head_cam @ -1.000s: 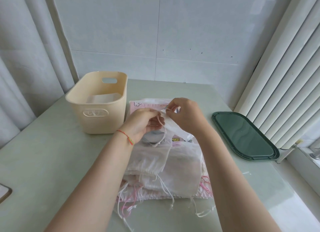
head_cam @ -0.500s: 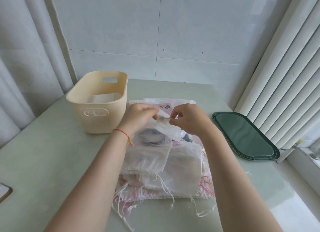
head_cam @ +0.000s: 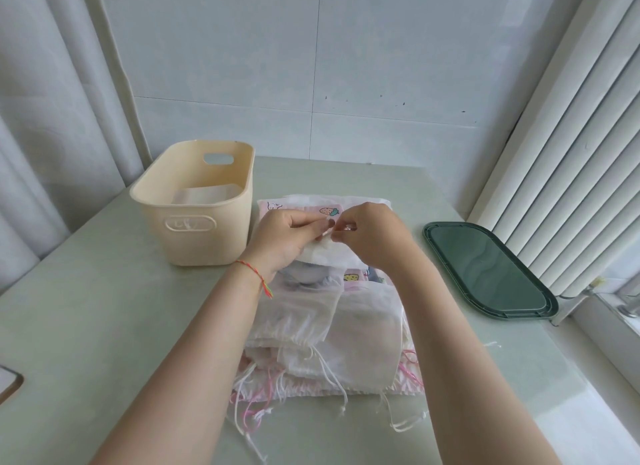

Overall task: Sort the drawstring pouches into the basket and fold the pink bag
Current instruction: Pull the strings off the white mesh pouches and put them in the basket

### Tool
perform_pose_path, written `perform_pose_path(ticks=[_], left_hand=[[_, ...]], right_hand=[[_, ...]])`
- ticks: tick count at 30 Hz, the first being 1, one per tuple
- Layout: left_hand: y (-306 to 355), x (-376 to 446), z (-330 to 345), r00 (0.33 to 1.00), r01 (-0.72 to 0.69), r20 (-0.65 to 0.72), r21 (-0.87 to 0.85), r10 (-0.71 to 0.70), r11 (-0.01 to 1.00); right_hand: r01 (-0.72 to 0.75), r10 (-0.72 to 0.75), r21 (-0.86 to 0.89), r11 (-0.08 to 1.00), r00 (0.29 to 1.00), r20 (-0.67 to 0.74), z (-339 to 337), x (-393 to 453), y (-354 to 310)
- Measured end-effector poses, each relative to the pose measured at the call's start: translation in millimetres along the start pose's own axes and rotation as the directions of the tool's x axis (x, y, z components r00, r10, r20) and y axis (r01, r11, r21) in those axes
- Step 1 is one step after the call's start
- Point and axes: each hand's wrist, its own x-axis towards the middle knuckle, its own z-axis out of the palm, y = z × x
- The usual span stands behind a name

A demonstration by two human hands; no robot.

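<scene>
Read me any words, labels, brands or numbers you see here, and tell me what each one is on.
No text here can be read.
Basket: raised oval emblem on its front wall, characters too faint to read.
Pink bag: only printed pictures, a strawberry and small cartoon figures, no words.
Green tray: no markings visible.

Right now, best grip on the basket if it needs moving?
Take the basket by the handle slot in its far end wall, coming from above: fingers hook through the cutout under the rim. Its walls are smooth and flare outward, so a side squeeze would likely slip.
</scene>
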Motion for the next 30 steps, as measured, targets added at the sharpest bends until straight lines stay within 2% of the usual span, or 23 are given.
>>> perform_pose_path(ticks=[3, 7, 10, 12, 14, 15, 16, 17, 18, 20, 22, 26, 30], left_hand=[[-5, 2, 1, 0.999, -0.016, -0.04, 0.116, 0.021, 0.993], [-7, 3, 1, 0.996, -0.08, 0.057, 0.246, 0.068, 0.966], [-9, 4, 3, 0.991, -0.101, 0.113, 0.296, 0.071, 0.95], [-11, 5, 5, 0.99, -0.116, 0.111, 0.344, 0.082, 0.932], [-14, 7, 6, 0.992, -0.106, 0.099, 0.345, 0.076, 0.933], [-14, 7, 5, 0.993, -0.097, 0.091, 0.336, 0.07, 0.937], [-13, 7, 4, 0.994, -0.088, 0.083, 0.316, 0.064, 0.945], [-11, 6, 2, 0.996, -0.066, 0.073, 0.274, 0.047, 0.959], [-10, 6, 2, 0.997, -0.03, 0.07, 0.206, 0.016, 0.978], [-7, 5, 1, 0.994, 0.062, 0.089, 0.026, -0.064, 0.998], [-5, 6, -1, 0.985, 0.153, 0.098, -0.101, -0.143, 0.983], [-6, 10, -5, 0.964, 0.252, 0.14, -0.213, -0.226, 0.944], [-10, 11, -7, 0.969, 0.216, 0.167, -0.211, -0.182, 0.953]], right_hand=[[0.046, -0.047, 0.063, 0.997, 0.999, 0.016, 0, -2, -1], [0.072, -0.076, 0.129, 0.989, 0.997, 0.028, -4, -2, 0], [-0.014, -0.002, 0.305, 0.952, 0.999, 0.053, -5, -2, -2], [-0.108, 0.078, 0.552, 0.827, 0.994, 0.077, -8, -3, -3], [-0.115, 0.033, 0.807, 0.58, 0.993, 0.118, -10, -4, -1], [-0.097, -0.018, 0.903, 0.419, 0.993, 0.115, -11, -3, 1], [-0.064, -0.048, 0.947, 0.316, 0.995, 0.083, -11, -2, 4], [-0.015, -0.063, 0.948, 0.317, 0.997, 0.037, -10, -1, 6], [0.029, -0.06, 0.912, 0.41, 0.998, -0.005, -8, 0, 7], [0.061, -0.048, 0.731, 0.68, 0.998, -0.039, -2, 1, 5], [0.064, -0.06, 0.557, 0.828, 0.998, -0.026, 5, 0, 2], [0.107, -0.064, 0.431, 0.896, 0.992, -0.113, 11, 1, -2], [0.121, -0.088, 0.351, 0.928, 0.99, -0.107, 8, 3, 2]])
